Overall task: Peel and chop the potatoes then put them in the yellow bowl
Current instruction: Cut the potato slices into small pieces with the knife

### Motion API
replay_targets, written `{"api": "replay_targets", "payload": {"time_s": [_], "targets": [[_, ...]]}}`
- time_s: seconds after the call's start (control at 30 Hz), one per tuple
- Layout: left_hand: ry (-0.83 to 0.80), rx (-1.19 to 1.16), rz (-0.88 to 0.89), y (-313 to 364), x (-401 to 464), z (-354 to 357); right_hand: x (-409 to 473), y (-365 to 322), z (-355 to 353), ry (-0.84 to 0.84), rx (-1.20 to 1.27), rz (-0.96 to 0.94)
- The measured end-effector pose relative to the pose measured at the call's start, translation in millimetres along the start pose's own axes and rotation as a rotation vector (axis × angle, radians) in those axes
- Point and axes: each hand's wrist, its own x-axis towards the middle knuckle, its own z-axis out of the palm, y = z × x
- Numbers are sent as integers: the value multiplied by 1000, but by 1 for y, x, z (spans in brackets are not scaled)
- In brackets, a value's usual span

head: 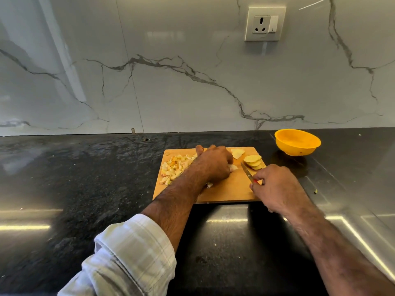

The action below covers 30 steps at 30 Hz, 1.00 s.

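On the rectangular wooden chopping board (230, 189), a heap of potato peelings (175, 167) fills the left edge; one stack of round potato slices (254, 162) sits at the right edge. The left hand (213, 165) presses down on a pale potato piece (233, 167), hiding most of it. The right hand (275, 186) grips one small knife (246, 172). One yellow plastic bowl (297, 142) stands off the board's far right corner.

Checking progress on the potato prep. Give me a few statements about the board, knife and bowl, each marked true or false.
1. The right hand holds the knife. True.
2. The yellow bowl is full of chopped potato. False: it looks empty.
3. A stack of potato slices lies on the cutting board. True.
4. The left hand rests inside the bowl. False: it is on the board, over a potato piece.
5. The pile of peels sits at the board's right end. False: it is at the left end.
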Motion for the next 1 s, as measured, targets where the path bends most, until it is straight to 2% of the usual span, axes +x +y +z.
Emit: {"api": "replay_targets", "payload": {"time_s": [0.2, 0.27, 0.4, 0.53, 0.67, 1.0], "targets": [[-63, -148, 96, -5, -5, -5, 5, 5, -15, -75, -17, 10], [-22, -207, 84, -9, -8, -7, 5, 6, -18, -101, -4, 15], [89, -143, -7, -17, -12, -9, 2, 0, -15, -148, 5, 4], [25, -114, -27, -21, -17, -6, -5, -10, -6, -117, 18, -47], [38, -103, -40, -19, -18, -7, -11, -24, 4, -80, -18, -83], [44, -164, -55, -18, -16, -4, 3, -57, 6, -135, -140, -64]]}}
